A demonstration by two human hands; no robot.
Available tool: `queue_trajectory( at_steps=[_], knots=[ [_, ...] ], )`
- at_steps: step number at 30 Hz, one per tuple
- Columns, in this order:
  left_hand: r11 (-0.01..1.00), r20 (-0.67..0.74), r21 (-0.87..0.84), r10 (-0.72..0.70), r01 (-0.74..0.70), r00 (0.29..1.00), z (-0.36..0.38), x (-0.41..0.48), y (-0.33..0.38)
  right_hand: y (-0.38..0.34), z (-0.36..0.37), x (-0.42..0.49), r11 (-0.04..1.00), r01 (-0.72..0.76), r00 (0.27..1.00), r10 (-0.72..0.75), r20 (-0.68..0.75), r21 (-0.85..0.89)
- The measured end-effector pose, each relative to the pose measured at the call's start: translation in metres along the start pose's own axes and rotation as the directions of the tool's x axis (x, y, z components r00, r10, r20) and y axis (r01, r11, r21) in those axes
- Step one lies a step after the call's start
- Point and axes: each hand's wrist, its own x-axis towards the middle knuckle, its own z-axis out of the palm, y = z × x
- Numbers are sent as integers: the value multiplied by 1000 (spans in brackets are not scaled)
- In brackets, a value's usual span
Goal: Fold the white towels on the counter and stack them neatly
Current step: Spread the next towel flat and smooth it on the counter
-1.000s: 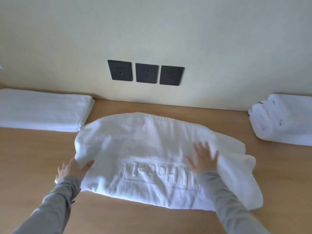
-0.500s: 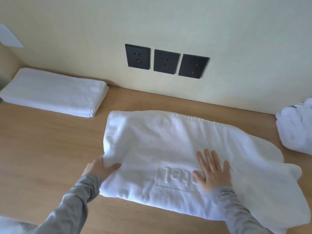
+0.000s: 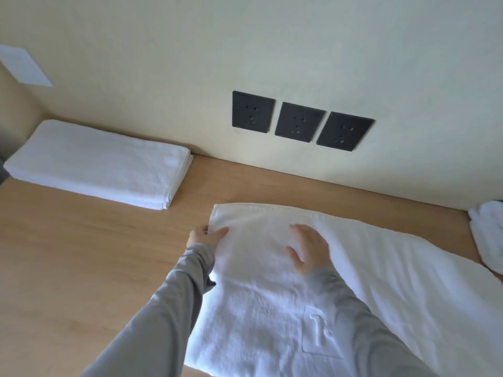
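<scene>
Towel [image 3: 258, 308]; left hand [image 3: 204, 236] (corner), right hand [image 3: 309, 250]

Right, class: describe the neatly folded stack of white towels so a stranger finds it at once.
Find the three black wall sockets above the wooden counter. Go left along the wall to the folded stack of white towels. It alone is squared, its layered edges showing.

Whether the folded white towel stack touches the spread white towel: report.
Apart. Head view: bare wooden counter separates folded white towel stack from spread white towel.

towel [image 3: 261, 303]: cut at bottom edge | lettering [image 3: 318, 331] (embossed): half behind sleeve [image 3: 381, 338]
</scene>
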Motion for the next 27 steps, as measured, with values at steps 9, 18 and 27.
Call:
queue_trajectory(
  at_steps=[9,18,27],
  knots=[
    [980,62,-134,158,-149,985,-1,21,24,-99,20,102,973,34,995,-54,84,229],
    [927,228,-370,147,-54,963,-12,23,27,-103,26,107,865,94,988,-18,-155,494],
    [929,216,-327,254,-175,943,-11,21,26,-109,34,107,874,88,983,1,-182,478]
  ],
)
